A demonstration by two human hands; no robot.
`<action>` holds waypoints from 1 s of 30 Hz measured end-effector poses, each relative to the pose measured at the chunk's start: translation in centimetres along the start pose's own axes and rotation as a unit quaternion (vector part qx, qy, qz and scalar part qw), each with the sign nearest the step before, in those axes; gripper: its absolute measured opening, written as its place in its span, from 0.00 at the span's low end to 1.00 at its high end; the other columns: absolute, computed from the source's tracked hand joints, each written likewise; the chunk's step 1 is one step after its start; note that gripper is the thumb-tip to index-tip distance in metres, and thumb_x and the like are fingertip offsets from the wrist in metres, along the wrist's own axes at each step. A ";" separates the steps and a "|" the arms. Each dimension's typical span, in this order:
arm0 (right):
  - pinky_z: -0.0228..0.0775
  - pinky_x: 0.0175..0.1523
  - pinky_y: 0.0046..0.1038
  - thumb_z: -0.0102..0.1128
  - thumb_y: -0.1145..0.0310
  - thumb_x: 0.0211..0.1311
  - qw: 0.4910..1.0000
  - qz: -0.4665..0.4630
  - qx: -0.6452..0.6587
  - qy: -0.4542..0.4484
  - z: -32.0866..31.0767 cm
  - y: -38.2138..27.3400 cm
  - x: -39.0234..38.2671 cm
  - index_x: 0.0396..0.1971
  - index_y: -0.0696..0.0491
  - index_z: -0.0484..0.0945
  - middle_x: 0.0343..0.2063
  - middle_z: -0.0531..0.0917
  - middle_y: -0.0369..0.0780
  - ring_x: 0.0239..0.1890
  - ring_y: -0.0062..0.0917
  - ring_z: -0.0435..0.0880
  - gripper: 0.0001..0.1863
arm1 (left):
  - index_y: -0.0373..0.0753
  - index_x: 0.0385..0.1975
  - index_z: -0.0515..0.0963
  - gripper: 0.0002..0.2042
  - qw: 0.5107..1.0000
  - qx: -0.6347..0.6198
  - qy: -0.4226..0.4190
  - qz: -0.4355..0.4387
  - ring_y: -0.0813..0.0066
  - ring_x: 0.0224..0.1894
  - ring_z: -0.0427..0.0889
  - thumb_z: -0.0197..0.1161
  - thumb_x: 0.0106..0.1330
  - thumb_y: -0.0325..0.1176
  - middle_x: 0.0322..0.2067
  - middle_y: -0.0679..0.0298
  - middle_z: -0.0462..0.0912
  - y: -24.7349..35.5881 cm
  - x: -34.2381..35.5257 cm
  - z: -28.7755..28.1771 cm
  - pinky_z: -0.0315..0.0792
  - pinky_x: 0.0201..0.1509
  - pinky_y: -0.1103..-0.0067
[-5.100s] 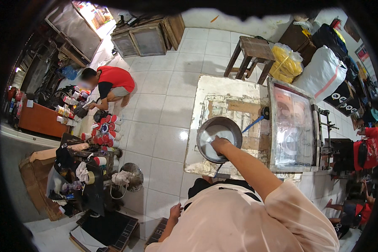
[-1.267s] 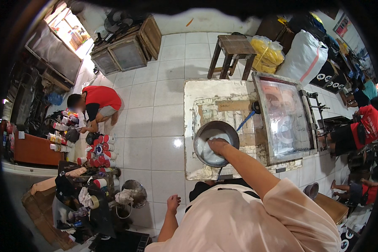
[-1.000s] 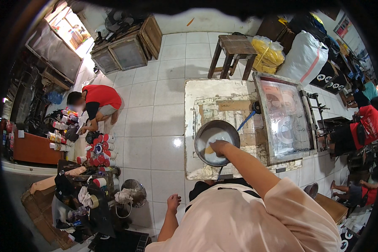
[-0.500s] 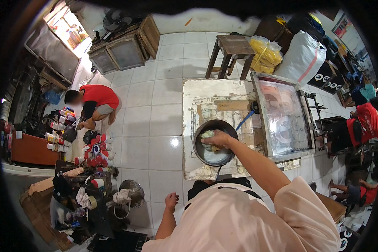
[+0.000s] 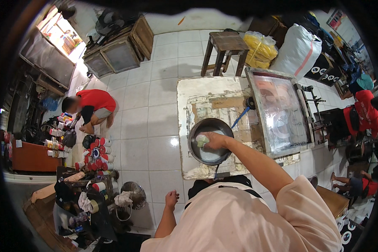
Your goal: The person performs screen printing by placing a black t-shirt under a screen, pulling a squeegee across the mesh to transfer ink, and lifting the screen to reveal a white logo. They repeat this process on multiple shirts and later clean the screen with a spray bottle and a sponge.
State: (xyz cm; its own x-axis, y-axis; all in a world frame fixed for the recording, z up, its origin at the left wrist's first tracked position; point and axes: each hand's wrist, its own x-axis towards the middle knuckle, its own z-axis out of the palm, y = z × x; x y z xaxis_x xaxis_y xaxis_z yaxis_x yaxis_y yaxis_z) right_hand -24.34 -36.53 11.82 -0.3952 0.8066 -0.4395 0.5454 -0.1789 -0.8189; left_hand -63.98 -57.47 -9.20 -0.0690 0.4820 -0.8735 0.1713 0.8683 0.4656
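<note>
My right hand (image 5: 216, 140) reaches down into a dark round basin (image 5: 194, 154). Its fingers are closed round a pale green-white wad (image 5: 202, 140), which looks like a wet cloth or sponge. Whitish, cloudy liquid (image 5: 212, 156) lies in the bottom of the basin. The basin rests on a paint-stained white board (image 5: 188, 105) in front of me. Low at my left side hangs my left hand (image 5: 171, 199), loosely curled with nothing visible in it, away from the board.
A framed screen (image 5: 279, 117) lies at the board's right, with a blue-handled tool (image 5: 241, 116) beside it. Beyond stands a wooden stool (image 5: 227, 44). A person in red (image 5: 96, 103) crouches at left near several bottles (image 5: 103, 153). Other people in red (image 5: 363, 113) are at right.
My right hand has shifted slightly left and down in the basin with the wad, more of which is now covered. The crouching person has leaned lower. My view has shifted a little.
</note>
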 end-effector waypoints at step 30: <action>0.80 0.40 0.44 0.57 0.56 0.66 0.916 -0.065 -0.346 0.191 -1.7 -6.0 -2.9 0.36 0.51 0.86 0.32 0.89 0.45 0.37 0.40 0.90 0.15 | 0.42 0.50 0.78 0.16 0.998 0.017 -0.049 0.044 0.77 0.35 0.81 0.57 0.76 0.48 0.38 0.67 0.85 2.4 -2.3 2.9 0.73 0.39 0.76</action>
State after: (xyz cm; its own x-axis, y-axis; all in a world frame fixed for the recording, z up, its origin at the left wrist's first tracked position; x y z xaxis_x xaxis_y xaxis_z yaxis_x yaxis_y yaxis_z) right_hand -25.23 -36.82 18.67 -0.2740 0.9580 -0.0848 0.9023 0.2255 -0.3675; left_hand -60.60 -56.82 -6.45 0.0443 0.5416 -0.8395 0.2067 0.8171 0.5381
